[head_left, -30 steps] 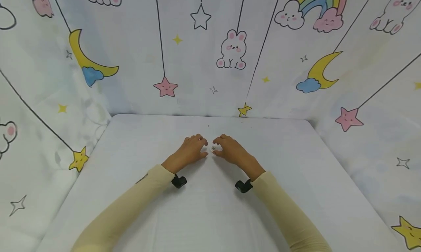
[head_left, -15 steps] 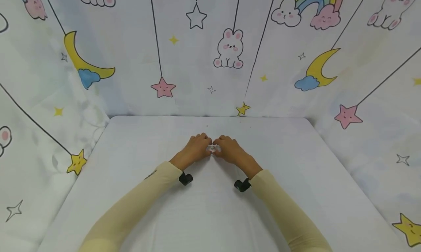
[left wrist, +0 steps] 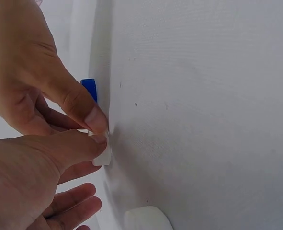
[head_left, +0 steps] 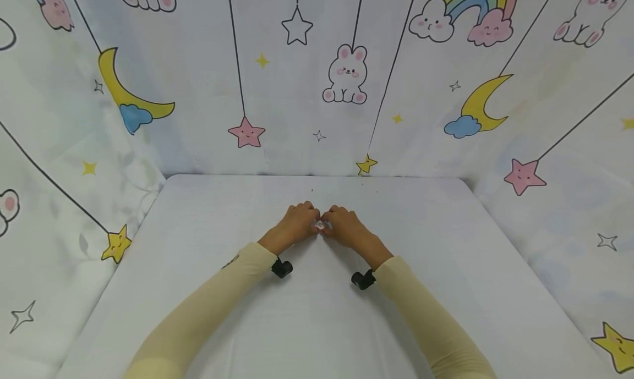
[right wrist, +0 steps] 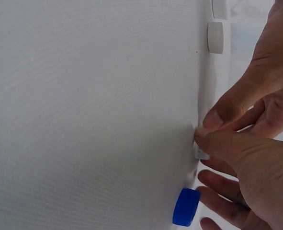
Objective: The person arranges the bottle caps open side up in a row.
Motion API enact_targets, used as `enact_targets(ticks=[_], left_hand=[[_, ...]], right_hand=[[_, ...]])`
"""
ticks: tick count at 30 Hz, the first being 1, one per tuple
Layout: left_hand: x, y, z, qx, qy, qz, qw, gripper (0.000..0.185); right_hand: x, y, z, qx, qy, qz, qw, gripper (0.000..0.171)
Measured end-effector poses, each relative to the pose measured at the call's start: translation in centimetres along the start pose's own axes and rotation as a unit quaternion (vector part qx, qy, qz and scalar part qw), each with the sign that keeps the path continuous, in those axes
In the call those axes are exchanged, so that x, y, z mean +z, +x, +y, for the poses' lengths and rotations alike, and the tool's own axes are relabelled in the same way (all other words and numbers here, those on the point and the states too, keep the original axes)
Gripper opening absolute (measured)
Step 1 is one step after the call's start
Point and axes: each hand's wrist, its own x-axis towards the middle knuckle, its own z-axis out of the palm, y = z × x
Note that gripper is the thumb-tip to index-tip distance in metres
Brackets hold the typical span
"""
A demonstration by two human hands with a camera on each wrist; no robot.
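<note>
Near the middle of the table, my left hand (head_left: 298, 225) and right hand (head_left: 345, 226) meet at a small whitish, partly see-through piece (head_left: 321, 224). Thumb and fingers of both hands pinch it. In the left wrist view the white piece (left wrist: 102, 156) shows below the two thumb tips, close to the tabletop. From the right wrist, a glossy bit of the piece (right wrist: 201, 153) shows under the thumbs; the fingers hide the rest, and its kind is unclear. The other fingers of each hand are loosely bent behind.
A short blue cap-like piece (right wrist: 186, 207) is beside my right fingers. Past the left hand are a short white round piece (right wrist: 215, 37) and another white piece (right wrist: 219, 8). White cloth covers the table (head_left: 317, 324); a patterned cloth wall (head_left: 292, 87) rises behind it.
My left hand has moved right to meet the right hand, and both now pinch the small piece. Half a second ago more of it showed between the hands.
</note>
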Motion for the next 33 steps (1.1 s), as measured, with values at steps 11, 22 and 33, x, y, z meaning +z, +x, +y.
enact_targets(ticks=[11,22,33], left_hand=[[0.22,0.02,0.05,-0.006,0.009,-0.010,0.9999,0.031],[0.37,-0.10,-0.07,-0.006,0.018,-0.005,0.9998,0.031],[-0.01,-0.91,-0.29,0.029,0.033,0.023,0.9988,0.030]], right_hand=[[0.14,0.09,0.10,0.008,0.012,-0.009,1.000,0.033],[0.02,-0.08,-0.07,0.002,0.004,-0.007,1.000,0.033],[-0.30,-0.20,0.15,-0.012,0.026,0.000,1.000,0.033]])
